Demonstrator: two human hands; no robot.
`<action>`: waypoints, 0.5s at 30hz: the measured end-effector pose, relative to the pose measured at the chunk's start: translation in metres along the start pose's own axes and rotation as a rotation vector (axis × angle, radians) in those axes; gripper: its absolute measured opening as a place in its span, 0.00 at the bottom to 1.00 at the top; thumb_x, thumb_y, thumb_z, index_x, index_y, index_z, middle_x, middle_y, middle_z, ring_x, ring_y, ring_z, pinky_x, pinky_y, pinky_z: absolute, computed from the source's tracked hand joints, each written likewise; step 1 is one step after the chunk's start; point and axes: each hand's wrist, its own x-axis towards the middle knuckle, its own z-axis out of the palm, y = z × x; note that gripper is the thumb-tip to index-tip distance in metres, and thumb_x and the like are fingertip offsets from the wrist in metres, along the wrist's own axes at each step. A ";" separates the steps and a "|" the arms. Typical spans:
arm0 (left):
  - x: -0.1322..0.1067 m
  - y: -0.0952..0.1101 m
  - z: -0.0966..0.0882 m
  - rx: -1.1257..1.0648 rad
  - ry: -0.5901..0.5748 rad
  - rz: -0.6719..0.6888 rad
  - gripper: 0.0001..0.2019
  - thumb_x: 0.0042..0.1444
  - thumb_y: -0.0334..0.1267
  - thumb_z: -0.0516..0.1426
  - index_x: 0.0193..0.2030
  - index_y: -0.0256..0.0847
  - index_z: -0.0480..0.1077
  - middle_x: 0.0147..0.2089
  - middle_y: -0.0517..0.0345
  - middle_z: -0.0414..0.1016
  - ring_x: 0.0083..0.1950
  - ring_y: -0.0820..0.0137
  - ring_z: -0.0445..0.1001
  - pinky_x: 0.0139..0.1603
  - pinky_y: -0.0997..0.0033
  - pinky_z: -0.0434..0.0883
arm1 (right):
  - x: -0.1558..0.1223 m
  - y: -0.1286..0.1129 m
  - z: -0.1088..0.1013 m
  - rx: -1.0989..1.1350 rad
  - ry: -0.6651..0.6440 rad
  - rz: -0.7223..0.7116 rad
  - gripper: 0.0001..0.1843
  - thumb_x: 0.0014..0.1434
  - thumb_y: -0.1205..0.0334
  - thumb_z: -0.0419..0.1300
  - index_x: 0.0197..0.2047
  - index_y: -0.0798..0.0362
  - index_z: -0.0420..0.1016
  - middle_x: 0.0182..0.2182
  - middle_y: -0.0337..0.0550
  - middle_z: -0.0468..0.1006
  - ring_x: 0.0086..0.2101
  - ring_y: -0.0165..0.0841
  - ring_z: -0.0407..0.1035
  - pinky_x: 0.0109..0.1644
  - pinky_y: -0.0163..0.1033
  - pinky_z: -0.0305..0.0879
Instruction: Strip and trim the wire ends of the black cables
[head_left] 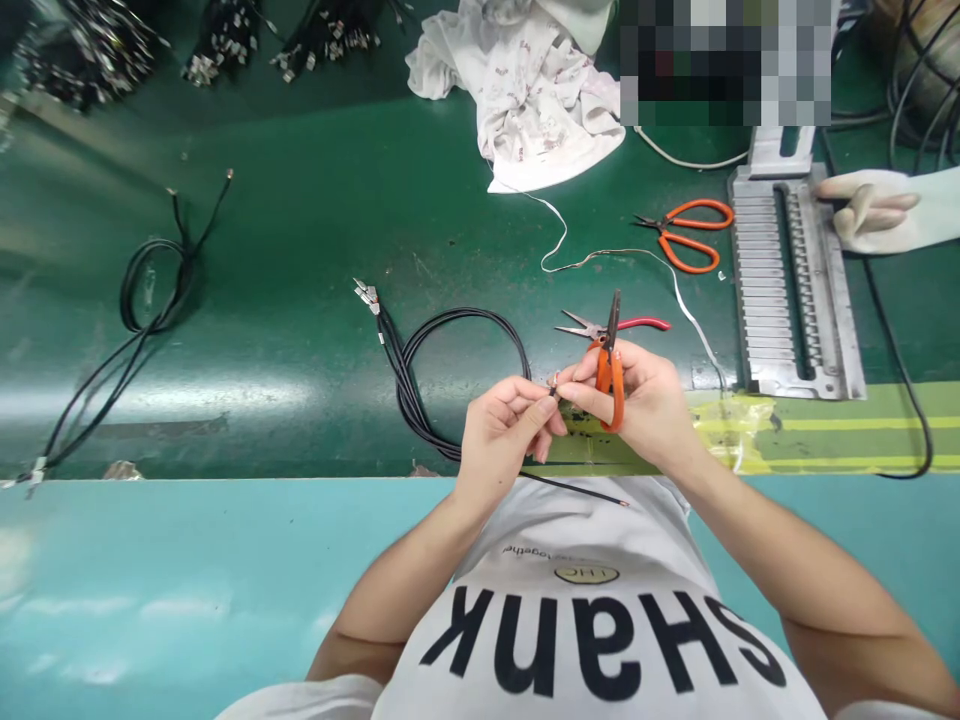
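My left hand (504,428) pinches the end of a thin black cable (420,400) near the table's front edge. The cable loops back over the green table top (300,300) to a cluster of metal terminals (367,295). My right hand (651,400) grips orange-handled scissors (610,375), blades pointing up, while its fingertips meet the left hand's at the cable tip. A loose cable end (592,492) hangs below my hands.
Red-handled pliers (615,325) lie just behind my hands. More orange scissors (686,235) and a metal slotted jig (787,290) sit at right, where another person's gloved hand (874,208) rests. A white cloth (532,90), a second black cable (150,300) and connector bundles (225,40) lie further back.
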 end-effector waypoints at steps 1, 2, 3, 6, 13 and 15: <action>0.000 -0.001 0.000 -0.003 0.003 0.003 0.09 0.62 0.39 0.62 0.35 0.37 0.68 0.27 0.59 0.77 0.18 0.79 0.66 0.19 0.78 0.60 | 0.000 0.000 0.001 -0.006 0.006 0.002 0.12 0.51 0.66 0.74 0.34 0.51 0.75 0.34 0.39 0.83 0.37 0.33 0.79 0.43 0.37 0.75; 0.000 -0.001 0.001 -0.004 0.004 0.004 0.09 0.62 0.39 0.62 0.35 0.37 0.68 0.27 0.59 0.77 0.18 0.79 0.66 0.19 0.78 0.60 | 0.000 -0.001 0.002 -0.015 0.014 0.003 0.12 0.50 0.65 0.74 0.34 0.52 0.75 0.33 0.39 0.83 0.36 0.32 0.79 0.43 0.37 0.75; 0.001 -0.002 0.001 -0.005 0.005 0.004 0.09 0.62 0.39 0.62 0.35 0.37 0.68 0.27 0.60 0.77 0.18 0.79 0.66 0.19 0.78 0.61 | 0.001 -0.001 0.003 -0.025 0.021 0.003 0.12 0.50 0.65 0.75 0.33 0.52 0.75 0.32 0.39 0.83 0.35 0.32 0.78 0.42 0.36 0.75; 0.001 -0.004 0.001 -0.009 0.014 0.008 0.09 0.61 0.38 0.63 0.35 0.37 0.69 0.26 0.60 0.76 0.17 0.79 0.66 0.18 0.78 0.62 | 0.001 -0.003 0.004 -0.058 0.031 -0.010 0.11 0.50 0.65 0.74 0.33 0.52 0.76 0.32 0.39 0.82 0.33 0.31 0.78 0.40 0.35 0.74; 0.001 -0.006 0.001 -0.024 0.012 0.014 0.08 0.62 0.38 0.62 0.36 0.37 0.69 0.27 0.60 0.77 0.18 0.79 0.67 0.18 0.78 0.63 | 0.000 -0.002 0.000 -0.078 0.002 -0.031 0.12 0.49 0.67 0.75 0.35 0.51 0.78 0.32 0.36 0.80 0.32 0.28 0.76 0.38 0.33 0.73; 0.000 -0.006 0.001 -0.026 0.010 0.017 0.08 0.62 0.38 0.62 0.36 0.37 0.69 0.27 0.60 0.77 0.18 0.79 0.66 0.18 0.78 0.63 | 0.000 -0.001 -0.001 -0.073 -0.003 -0.034 0.12 0.49 0.67 0.75 0.35 0.51 0.78 0.32 0.36 0.80 0.32 0.28 0.76 0.39 0.33 0.73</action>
